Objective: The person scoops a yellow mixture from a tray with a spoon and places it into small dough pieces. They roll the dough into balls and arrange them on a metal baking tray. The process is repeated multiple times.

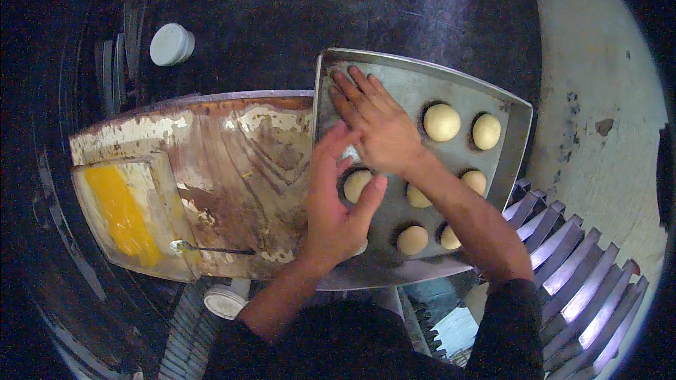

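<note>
A metal baking tray (422, 70) with raised sides carries several smooth, pale yellow dough balls (441, 122), spaced apart. My right hand (384, 130) lies palm down over the tray's far left part, fingers stretched out; whatever is under its palm is hidden. Just below it my left hand (338, 204) is half curled, its thumb apart and its fingertips close to the right palm's edge. Between its thumb and fingers shows a dough ball (356, 186), which it does not appear to grip. My right forearm partly covers some of the other balls.
Left of the tray stretches a worn, stained wooden table (246, 141). A board with a yellow patch (120, 211) and a dark-handled utensil (211, 248) lie there. White tubs (169, 45) stand beyond and below the table. Stacked metal trays (570, 274) rise at the right.
</note>
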Tool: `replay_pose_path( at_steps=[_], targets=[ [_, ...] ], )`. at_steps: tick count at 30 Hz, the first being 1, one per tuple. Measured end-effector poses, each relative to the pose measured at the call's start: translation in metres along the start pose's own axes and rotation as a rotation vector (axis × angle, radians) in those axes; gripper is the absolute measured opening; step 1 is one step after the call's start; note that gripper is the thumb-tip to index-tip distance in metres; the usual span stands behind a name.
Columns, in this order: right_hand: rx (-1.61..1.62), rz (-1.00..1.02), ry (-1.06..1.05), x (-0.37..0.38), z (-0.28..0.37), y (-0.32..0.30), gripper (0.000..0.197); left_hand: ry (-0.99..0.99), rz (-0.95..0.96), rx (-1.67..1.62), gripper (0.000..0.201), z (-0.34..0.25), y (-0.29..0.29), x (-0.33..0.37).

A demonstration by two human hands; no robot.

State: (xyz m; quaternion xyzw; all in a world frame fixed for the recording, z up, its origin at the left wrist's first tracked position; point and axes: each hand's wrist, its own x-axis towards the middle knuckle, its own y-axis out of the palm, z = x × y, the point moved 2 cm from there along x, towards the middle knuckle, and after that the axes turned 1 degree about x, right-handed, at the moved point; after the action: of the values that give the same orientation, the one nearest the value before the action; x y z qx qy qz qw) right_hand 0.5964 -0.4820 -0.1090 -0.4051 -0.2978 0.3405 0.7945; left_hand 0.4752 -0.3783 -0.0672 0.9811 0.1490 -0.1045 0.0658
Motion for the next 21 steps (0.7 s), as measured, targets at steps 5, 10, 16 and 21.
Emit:
replay_pose_path(
  at_steps=[5,10,16,21],
  targets=[
    [0.049,0.123,0.035,0.013,0.010,-0.023,0.056,0.099,-0.022,0.296,0.052,-0.020,-0.019,-0.054],
    [-0.088,-0.303,0.548,-0.072,-0.025,-0.070,0.041,-0.147,0.099,0.233,0.035,-0.016,-0.040,-0.104],
    [0.355,-0.446,0.977,-0.134,0.057,-0.059,0.035,0.104,-0.170,0.116,0.021,-0.019,0.007,-0.125],
    [1.004,-0.721,1.027,-0.208,0.255,-0.051,0.024,0.197,-0.203,0.223,0.013,-0.025,0.021,-0.194]
  ],
)
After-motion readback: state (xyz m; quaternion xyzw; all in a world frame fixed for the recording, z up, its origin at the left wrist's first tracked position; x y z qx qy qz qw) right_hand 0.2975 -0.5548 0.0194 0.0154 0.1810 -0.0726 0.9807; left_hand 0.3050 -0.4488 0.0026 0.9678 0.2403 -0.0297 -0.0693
